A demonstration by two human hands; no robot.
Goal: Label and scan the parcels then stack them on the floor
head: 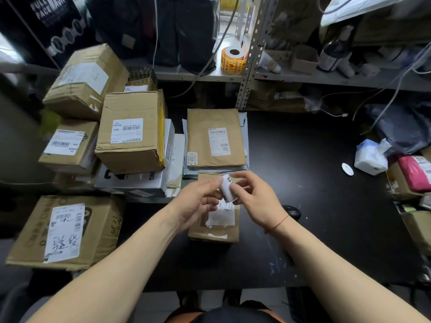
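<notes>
A small white label [227, 188], curled, with black print, is held above a small brown parcel [215, 226] on the black table [326, 206]. My left hand [198, 201] pinches its left side and my right hand [253, 197] pinches its right side. The small parcel has white stickers on top and is partly hidden by my hands. Behind it lies a flat brown envelope parcel [215, 138] with a shipping label and a "0073" sticker.
Several labelled cardboard boxes [130, 131] are stacked at the left, with a larger box [65, 231] nearer. A roll of orange stickers [234, 59] sits on the metal shelf. A tissue pack [370, 157], a pink parcel [415, 176] and a dark mouse [292, 212] are on the right.
</notes>
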